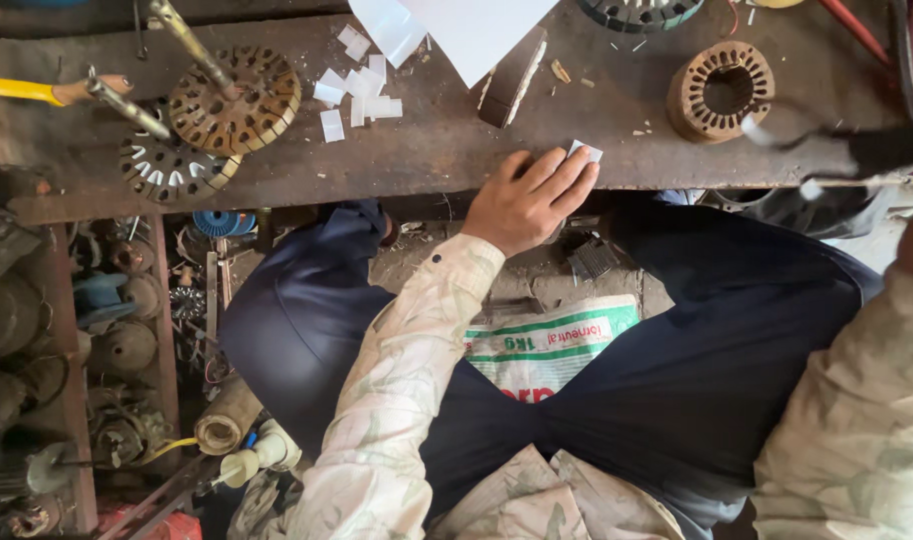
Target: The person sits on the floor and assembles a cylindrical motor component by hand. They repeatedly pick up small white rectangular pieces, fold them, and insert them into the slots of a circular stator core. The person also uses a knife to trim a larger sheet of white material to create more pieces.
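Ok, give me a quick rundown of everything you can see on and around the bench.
workbench: one, dark worn wood, across the top
rusty stator cores: two, brown, one bench left, one bench right
pale stator core: one, grey-white, under the left rusty core
cut paper slips: a loose pile, white, bench centre-left
white sheet: one, top centre
dark block: one, on edge beside the sheet
yellow-handled tool: one, far left
printed sack: one, white and green, on the floor
left hand: flat on the bench edge, fingertips on a white slip
right hand: out of frame, only the sleeve shows
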